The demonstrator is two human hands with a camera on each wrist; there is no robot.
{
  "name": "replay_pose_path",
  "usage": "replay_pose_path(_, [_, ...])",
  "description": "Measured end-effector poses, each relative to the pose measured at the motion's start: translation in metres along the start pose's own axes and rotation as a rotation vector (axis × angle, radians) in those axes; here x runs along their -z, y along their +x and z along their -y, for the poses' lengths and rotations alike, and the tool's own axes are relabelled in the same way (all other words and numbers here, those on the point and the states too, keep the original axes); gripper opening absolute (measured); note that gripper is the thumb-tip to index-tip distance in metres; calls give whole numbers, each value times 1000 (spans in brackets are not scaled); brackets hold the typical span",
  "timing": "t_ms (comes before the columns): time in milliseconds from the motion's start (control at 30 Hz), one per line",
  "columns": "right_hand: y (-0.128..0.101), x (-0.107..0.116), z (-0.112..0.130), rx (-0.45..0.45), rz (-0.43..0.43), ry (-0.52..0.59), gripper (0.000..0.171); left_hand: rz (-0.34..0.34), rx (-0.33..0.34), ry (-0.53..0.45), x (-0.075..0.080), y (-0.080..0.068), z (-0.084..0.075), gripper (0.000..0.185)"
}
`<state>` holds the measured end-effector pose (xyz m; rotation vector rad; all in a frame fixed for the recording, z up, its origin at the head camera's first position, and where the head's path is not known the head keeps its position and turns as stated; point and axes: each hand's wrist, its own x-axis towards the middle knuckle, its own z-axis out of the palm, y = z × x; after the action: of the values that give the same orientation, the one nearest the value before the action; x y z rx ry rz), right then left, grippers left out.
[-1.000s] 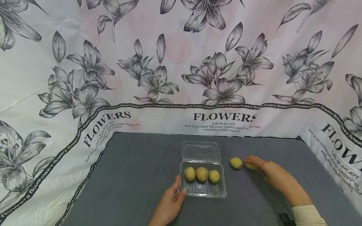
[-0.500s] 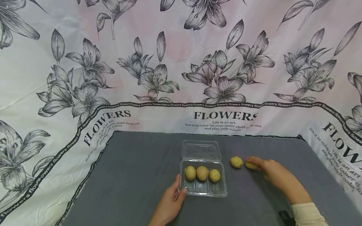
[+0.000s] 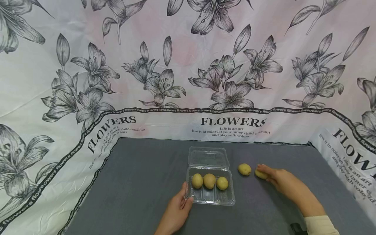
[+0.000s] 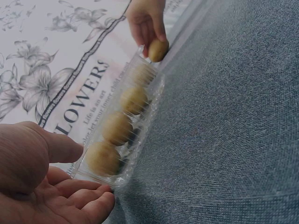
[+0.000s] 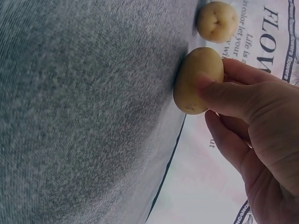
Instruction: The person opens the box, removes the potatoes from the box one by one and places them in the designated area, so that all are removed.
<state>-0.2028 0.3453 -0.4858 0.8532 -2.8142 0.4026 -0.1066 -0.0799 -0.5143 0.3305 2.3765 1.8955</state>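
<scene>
A clear plastic clamshell box lies with its lid folded back on the table, and three potatoes sit in a row in its base. My left hand holds the box at its near left corner, thumb and fingers on either side of the edge. To the right of the box, my right hand pinches a potato between thumb and fingers, low at the table surface. Another loose potato lies between that hand and the box, close to the gripped one.
The grey table ends at the back against a white cloth printed with flowers and lettering. A small black object shows beside the right sleeve.
My right hand has shifted slightly over its potato; the thumb now shows against it, and more of the potato is visible. The left hand and the box have stayed put.
</scene>
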Motion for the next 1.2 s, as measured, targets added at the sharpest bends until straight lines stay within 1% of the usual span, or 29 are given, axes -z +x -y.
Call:
replay_pose_path(67, [0, 0, 1, -4, 5, -2, 53, -4, -5, 18, 0, 1, 2, 66])
replay_pose_path(300, [0, 1, 4, -53, 37, 6, 53, -1, 0, 6, 1, 1, 2, 66])
replay_pose_path(433, [2, 3, 7, -60, 45, 7, 52, -2, -9, -1, 2, 1, 1, 67])
replay_pose_path(567, [5, 8, 16, -59, 51, 7, 49, -2, -15, -18, 2, 2, 1, 67])
replay_pose_path(700, [11, 13, 30, -54, 47, 11, 48, 1, 3, -18, 1, 2, 2, 68])
replay_pose_path(867, [24, 19, 55, -11, 16, 32, 48, 2, 7, -18, 1, 2, 3, 68])
replay_pose_path(1067, [43, 16, 88, 113, -30, 66, 53, -1, 0, -7, 1, 1, 2, 68])
replay_pose_path(1200, [56, 12, 106, 174, -25, 84, 54, -3, -6, -7, 2, 0, 2, 68])
